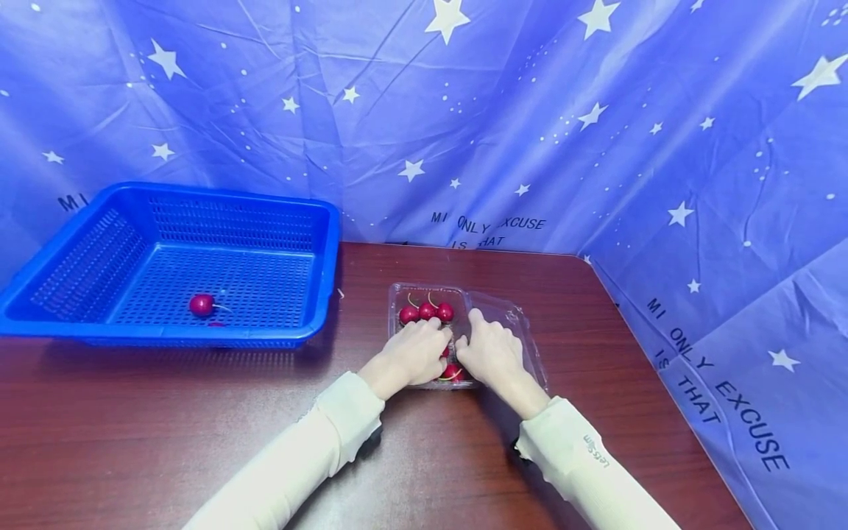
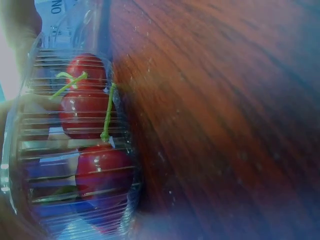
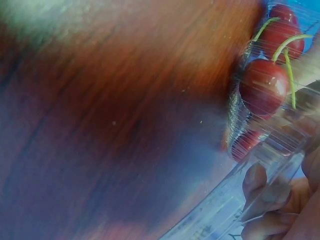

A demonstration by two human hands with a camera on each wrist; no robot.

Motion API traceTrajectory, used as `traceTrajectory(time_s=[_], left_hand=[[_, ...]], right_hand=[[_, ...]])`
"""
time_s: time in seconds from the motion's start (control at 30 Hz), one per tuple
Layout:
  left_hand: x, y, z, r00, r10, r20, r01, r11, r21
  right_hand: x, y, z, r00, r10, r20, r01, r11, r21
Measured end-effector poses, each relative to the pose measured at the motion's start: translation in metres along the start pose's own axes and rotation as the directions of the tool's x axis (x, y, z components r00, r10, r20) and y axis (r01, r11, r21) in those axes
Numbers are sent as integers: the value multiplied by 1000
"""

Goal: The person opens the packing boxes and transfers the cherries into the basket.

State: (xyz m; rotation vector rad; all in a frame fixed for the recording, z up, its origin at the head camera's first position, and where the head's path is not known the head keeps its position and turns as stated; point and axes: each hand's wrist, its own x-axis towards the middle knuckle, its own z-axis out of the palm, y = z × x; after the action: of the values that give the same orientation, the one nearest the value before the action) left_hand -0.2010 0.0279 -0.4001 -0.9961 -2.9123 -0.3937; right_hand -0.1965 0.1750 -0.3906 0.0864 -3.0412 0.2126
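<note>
A clear plastic clamshell box (image 1: 393, 303) lies opened on the table, its lid folded out to the right. My left hand (image 1: 416, 350) reaches into the box, thumb and fingers bent round a cherry (image 1: 445, 352) that its fingertips partly hide. Three red cherries (image 1: 427, 311) with stems line the far end, and another cherry (image 1: 453, 372) is at the near end. My right hand (image 1: 493, 355) grips the box's right edge beside the lid; in the right wrist view its fingers (image 3: 256, 179) show against clear plastic. Through the ribbed wall, the left wrist view shows several cherries (image 2: 102, 170).
To the left stands a blue plastic basket (image 1: 330, 250) with a stemmed cherry (image 1: 202, 305) in it, and part of another red one (image 1: 216, 324) behind the near rim. The brown wooden table (image 1: 397, 456) meets a blue star-patterned cloth (image 1: 371, 125) behind and to the right.
</note>
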Motion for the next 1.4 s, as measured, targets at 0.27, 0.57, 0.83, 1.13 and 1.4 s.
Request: traceTrajectory(time_s=[0.27,0.57,0.83,1.13,1.4], left_hand=[[0,-1,-2,998,44,-54,-42,998,41],[2,-1,-4,995,54,-84,-48,996,74],[5,-3,-11,995,41,-89,-36,998,55],[6,-8,-24,994,30,-108,-25,999,46],[6,-9,-39,992,36,-124,-30,998,53]], right_hand=[[0,1,1,1000,-5,-17,5,1000,-2],[-1,0,0,1000,-9,-19,9,1000,0],[-1,1,0,1000,-14,-26,14,1000,0],[0,1,1,999,-17,-27,17,1000,-2],[0,1,1,1000,-11,-19,11,1000,-10]])
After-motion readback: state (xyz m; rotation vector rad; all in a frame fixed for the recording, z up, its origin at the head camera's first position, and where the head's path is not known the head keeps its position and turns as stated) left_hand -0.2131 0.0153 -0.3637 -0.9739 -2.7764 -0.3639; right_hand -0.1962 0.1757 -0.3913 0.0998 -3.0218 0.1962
